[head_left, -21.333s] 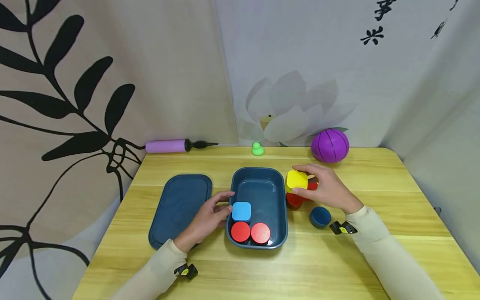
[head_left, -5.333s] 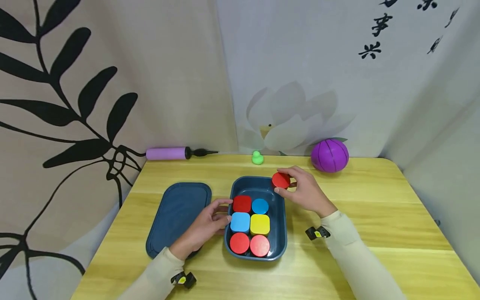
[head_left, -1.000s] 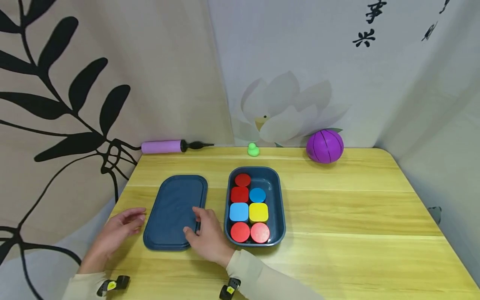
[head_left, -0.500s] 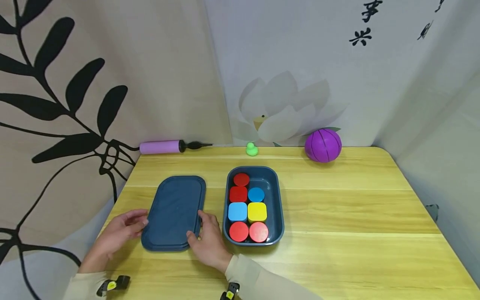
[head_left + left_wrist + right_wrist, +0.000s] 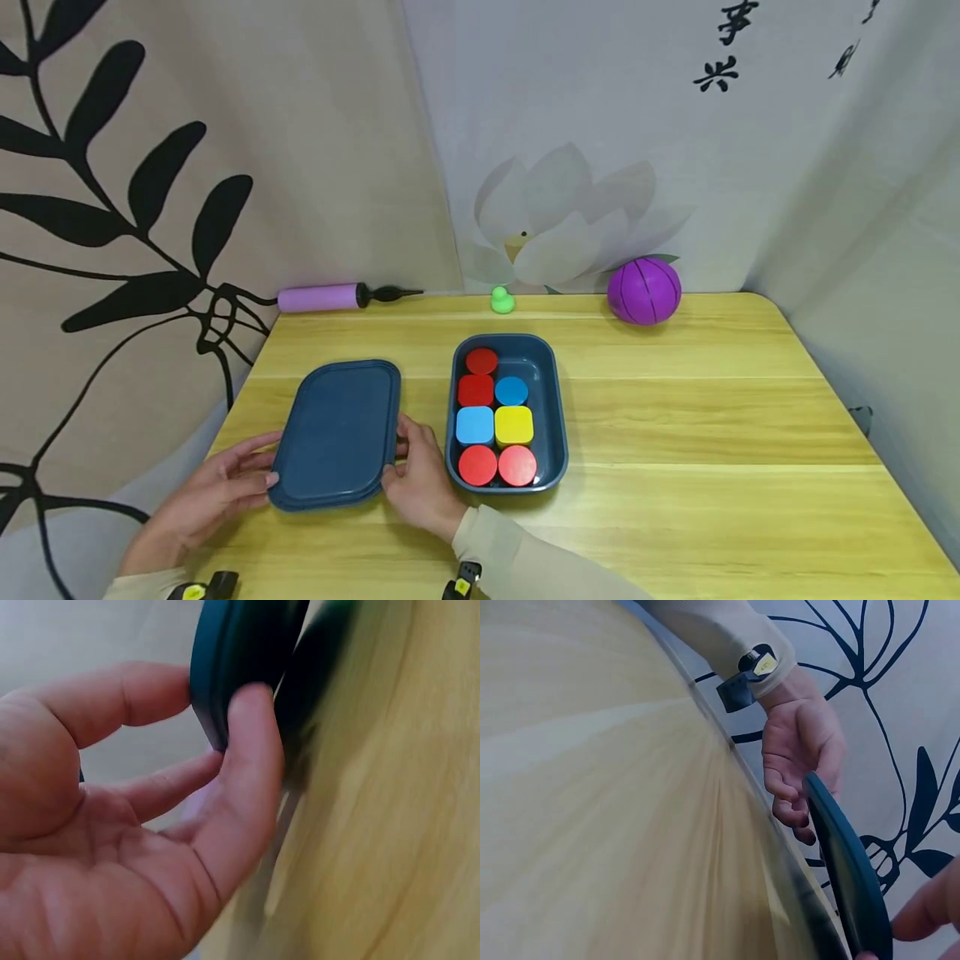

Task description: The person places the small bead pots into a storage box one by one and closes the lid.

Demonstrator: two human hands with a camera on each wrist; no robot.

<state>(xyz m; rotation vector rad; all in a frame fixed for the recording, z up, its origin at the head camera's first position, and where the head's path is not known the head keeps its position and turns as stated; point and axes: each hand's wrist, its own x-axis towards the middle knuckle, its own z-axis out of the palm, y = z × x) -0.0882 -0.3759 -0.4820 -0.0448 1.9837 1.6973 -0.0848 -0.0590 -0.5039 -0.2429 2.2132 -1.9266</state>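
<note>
A dark blue rectangular lid (image 5: pixel 337 433) hangs slightly tilted, a little above the table, between both hands. My left hand (image 5: pixel 206 500) pinches its left edge; in the left wrist view, thumb and fingertips (image 5: pixel 251 712) close on the rim. The right hand (image 5: pixel 422 483) grips the opposite edge, its fingers partly hidden behind the lid. Seen edge-on in the right wrist view, the lid (image 5: pixel 851 870) is apart from the table. Just right of the right hand stands the matching dark blue box (image 5: pixel 553 442), holding several red, blue and yellow round and square pieces in two columns.
Along the back of the wooden table (image 5: pixel 712 467) lie a purple hand pump (image 5: pixel 318 298), a small green duck-like figure (image 5: pixel 502 300) and a purple ball (image 5: pixel 644 291). Behind them hangs a printed curtain (image 5: pixel 337 125).
Earlier, the right hand set a red round piece into the box. Both hands then moved to the lid, took its sides and raised it off the table, shifting it slightly left and nearer.
</note>
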